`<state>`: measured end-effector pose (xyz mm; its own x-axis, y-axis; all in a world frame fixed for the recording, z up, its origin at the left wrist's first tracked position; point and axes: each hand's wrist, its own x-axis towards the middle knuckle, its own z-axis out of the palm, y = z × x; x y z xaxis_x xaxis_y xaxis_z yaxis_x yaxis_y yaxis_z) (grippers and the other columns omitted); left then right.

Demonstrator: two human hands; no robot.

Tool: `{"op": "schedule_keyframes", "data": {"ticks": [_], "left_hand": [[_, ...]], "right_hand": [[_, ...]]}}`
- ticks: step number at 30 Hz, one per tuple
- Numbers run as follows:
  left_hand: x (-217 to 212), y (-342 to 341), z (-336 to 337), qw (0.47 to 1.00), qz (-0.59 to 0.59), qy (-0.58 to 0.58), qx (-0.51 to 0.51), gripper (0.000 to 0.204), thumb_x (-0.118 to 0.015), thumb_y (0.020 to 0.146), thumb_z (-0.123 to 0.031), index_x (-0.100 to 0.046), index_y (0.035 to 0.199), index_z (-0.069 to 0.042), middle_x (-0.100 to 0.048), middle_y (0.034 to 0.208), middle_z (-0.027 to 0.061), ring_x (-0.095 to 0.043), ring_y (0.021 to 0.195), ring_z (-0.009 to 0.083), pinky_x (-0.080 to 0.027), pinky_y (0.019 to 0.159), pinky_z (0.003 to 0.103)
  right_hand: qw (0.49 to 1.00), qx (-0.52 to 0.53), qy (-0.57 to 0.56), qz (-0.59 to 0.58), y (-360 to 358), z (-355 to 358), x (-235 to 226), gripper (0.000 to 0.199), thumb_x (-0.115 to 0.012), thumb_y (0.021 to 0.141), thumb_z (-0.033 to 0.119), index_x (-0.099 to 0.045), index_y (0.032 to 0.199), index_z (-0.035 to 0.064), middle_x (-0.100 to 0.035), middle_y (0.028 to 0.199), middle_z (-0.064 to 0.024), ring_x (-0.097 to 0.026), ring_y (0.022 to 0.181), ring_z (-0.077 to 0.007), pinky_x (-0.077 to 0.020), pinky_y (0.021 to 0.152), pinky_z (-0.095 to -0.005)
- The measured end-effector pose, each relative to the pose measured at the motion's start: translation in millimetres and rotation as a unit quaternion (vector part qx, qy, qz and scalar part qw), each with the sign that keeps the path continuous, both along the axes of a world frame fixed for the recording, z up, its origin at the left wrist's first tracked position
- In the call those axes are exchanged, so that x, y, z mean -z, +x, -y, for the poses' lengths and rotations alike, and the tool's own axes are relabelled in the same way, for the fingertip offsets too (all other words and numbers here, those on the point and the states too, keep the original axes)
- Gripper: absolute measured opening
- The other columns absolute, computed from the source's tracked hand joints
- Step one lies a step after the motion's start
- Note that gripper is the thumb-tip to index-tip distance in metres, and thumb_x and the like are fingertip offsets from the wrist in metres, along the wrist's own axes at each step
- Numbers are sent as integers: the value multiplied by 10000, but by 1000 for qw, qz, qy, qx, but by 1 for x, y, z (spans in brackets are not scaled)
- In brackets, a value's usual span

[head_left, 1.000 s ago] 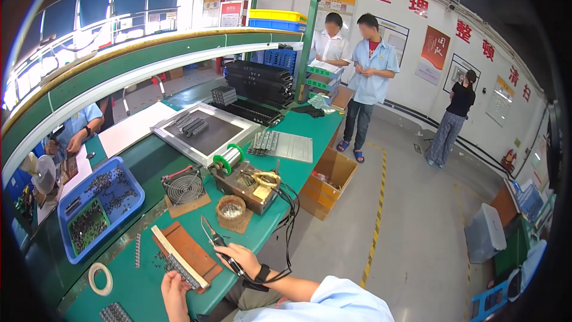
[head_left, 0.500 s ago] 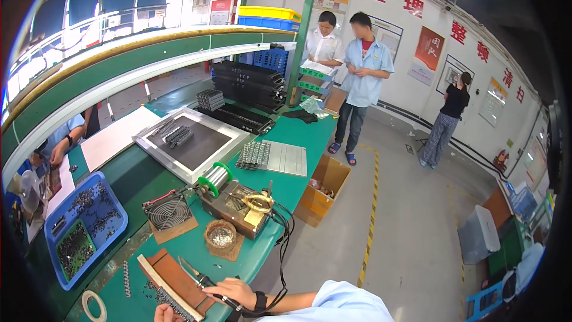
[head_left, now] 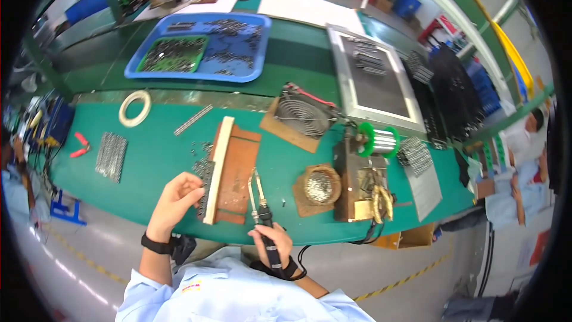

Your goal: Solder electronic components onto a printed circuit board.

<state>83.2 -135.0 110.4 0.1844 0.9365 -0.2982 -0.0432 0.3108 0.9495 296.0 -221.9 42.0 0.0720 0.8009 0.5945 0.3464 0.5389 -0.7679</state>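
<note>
My right hand (head_left: pixel 271 241) is wrapped round the black handle of a soldering iron (head_left: pixel 266 217). Its two thin metal prongs point away from me, just right of a brown board (head_left: pixel 237 170). Along that board's left side runs a pale wooden strip (head_left: pixel 218 170), with a row of small dark parts (head_left: pixel 206 188) lined up against it. My left hand (head_left: pixel 179 200) is at the near end of this row, thumb and fingers pinched together; what lies between them is hidden. Loose small dark parts (head_left: pixel 199 150) are scattered beyond my left fingers.
Right of the iron stand a round solder pot (head_left: pixel 322 186), a metal box (head_left: pixel 351 185) and a green-flanged solder wire spool (head_left: pixel 378 141). Farther back are a fan (head_left: pixel 302 113) and a blue tray (head_left: pixel 199 76). Left lie a tape ring (head_left: pixel 134 108), red-handled pliers (head_left: pixel 79 145) and metal strips (head_left: pixel 111 156).
My view has swung from the room and co-workers down to the bench. My left hand now shows fully. The soldering iron stays in my right hand, its prongs beside the board.
</note>
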Motion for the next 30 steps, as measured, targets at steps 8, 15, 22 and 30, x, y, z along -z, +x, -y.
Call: {"op": "schedule_keyframes", "data": {"ticks": [8, 15, 22, 30], "left_hand": [[-3, 7, 0, 979, -168, 116, 3, 131, -623, 800, -44, -527, 881, -9, -535, 691, -15, -491, 577, 30, -403, 502, 184], [-6, -2, -15, 969, -201, 134, 44, 146, -634, 789, -62, -527, 867, -2, -547, 668, 8, -510, 548, 42, -397, 488, 189], [-9, -25, -31, 978, -158, 77, 110, 142, -624, 795, -69, -527, 867, 4, -556, 703, 10, -531, 582, 54, -423, 524, 197], [19, -70, -52, 983, -82, 35, 162, 112, -582, 830, -71, -524, 884, 8, -549, 761, 12, -528, 688, 62, -452, 583, 206]], "right_hand": [[996, -31, -56, -64, -5, -1, 5, 362, -693, 684, -86, -558, 1004, 15, -637, 740, -118, -592, 620, -231, -457, 559, -296], [994, -6, -87, -66, -14, -6, 7, 339, -687, 693, -82, -554, 992, 6, -633, 721, -124, -593, 622, -241, -463, 566, -297], [993, 41, -93, -55, -33, -11, 9, 296, -663, 719, -77, -546, 979, 1, -635, 703, -124, -588, 607, -233, -457, 557, -297], [990, 114, -71, 36, -60, -22, 11, 274, -603, 786, -50, -491, 1029, 12, -603, 727, -138, -626, 620, -177, -486, 517, -258]]}}
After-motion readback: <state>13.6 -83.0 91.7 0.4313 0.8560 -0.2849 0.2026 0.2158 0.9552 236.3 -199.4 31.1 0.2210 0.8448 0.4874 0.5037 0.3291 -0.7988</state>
